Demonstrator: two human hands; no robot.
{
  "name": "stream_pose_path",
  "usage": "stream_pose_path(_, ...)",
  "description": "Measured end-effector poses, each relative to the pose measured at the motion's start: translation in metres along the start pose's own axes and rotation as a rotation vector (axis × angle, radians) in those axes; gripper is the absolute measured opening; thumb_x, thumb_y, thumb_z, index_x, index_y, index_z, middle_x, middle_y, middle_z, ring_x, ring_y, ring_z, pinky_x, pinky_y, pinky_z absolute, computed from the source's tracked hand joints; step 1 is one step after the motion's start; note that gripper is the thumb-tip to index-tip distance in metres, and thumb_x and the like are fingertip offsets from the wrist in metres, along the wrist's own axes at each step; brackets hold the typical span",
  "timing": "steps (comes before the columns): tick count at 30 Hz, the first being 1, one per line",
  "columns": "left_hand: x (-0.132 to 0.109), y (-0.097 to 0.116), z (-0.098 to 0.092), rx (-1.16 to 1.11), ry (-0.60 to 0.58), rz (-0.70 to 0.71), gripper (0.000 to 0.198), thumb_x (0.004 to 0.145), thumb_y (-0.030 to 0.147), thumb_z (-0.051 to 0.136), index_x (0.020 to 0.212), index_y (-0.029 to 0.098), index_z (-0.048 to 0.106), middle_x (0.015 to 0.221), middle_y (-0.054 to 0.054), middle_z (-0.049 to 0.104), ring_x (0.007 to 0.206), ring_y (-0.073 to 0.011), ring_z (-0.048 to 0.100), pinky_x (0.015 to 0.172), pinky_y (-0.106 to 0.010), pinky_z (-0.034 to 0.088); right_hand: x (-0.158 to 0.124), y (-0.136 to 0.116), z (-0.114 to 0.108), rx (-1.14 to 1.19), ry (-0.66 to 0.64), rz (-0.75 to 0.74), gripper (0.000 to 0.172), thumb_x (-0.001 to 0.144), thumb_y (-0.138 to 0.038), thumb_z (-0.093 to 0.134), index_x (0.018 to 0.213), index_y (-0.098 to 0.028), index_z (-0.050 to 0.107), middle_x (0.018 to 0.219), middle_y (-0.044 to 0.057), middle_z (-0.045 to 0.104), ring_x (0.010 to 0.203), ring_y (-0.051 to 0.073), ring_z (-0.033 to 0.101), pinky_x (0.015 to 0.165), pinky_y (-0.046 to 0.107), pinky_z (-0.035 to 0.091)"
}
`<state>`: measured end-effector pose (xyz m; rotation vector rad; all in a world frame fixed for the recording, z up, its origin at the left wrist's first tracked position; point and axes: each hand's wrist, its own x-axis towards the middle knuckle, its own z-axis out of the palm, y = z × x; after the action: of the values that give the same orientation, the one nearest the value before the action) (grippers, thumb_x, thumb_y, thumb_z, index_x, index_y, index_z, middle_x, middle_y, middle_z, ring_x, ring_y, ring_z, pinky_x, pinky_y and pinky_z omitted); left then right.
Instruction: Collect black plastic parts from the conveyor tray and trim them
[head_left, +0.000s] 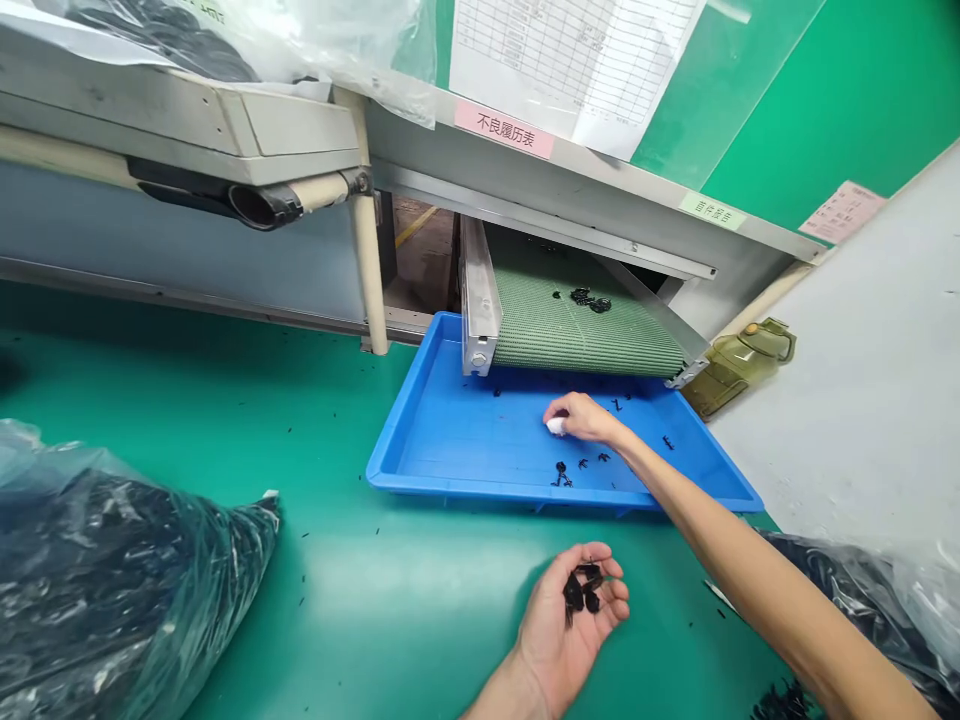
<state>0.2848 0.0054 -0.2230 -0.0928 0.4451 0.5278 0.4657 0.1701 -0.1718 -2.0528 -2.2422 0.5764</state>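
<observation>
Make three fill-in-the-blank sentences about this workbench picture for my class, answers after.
The left hand, palm up, holds small ____ parts.
The right hand reaches into the ____ tray.
Above the tray ends a ribbed ____ conveyor belt.
Missing words: black, blue, green.

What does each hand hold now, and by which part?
The left hand cups several small black parts loose in its open palm. The right hand reaches into the blue tray; whether it pinches anything cannot be told.
</observation>
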Motion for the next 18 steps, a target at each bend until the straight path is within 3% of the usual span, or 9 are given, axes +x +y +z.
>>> stream_pose_path(6, -0.001, 0.003, 0.003, 0.005, 0.011, 0.008, 0.022, 0.090, 0.022, 0.053, 0.086, 0.006, 0.067, 0.075, -0.010, 0.067, 0.062, -0.0158, 0.064, 0.060, -0.026, 0.051, -0.051, -0.011, 0.013, 0.036, -0.084, -0.194, 0.032, 0.070, 0.000, 0.057, 0.094, -0.016, 0.072, 0.099, 0.005, 0.068, 0.094, 0.017, 0.060, 0.086, 0.024, 0.044)
stream_pose_path(13, -0.002, 0.005, 0.006, 0.043, 0.075, 0.020, 0.021, 0.091, 0.021, 0.052, 0.088, 0.005, 0.066, 0.076, -0.011, 0.068, 0.061, -0.0150, 0.063, 0.058, -0.025, 0.052, -0.057, -0.014, 0.016, 0.007, -0.187, -0.252, 0.019, 0.069, -0.007, 0.069, 0.083, -0.018, 0.074, 0.094, 0.003, 0.065, 0.086, 0.015, 0.060, 0.080, 0.023, 0.045)
stream_pose_path(18, -0.002, 0.005, 0.005, 0.028, 0.056, 0.031, 0.019, 0.089, 0.019, 0.055, 0.087, 0.005, 0.067, 0.078, -0.011, 0.068, 0.063, -0.0150, 0.064, 0.060, -0.025, 0.054, -0.063, 0.004, 0.010, -0.017, -0.103, -0.202, 0.023, 0.074, -0.002, 0.056, 0.084, -0.015, 0.072, 0.096, 0.007, 0.063, 0.086, 0.016, 0.059, 0.081, 0.026, 0.045)
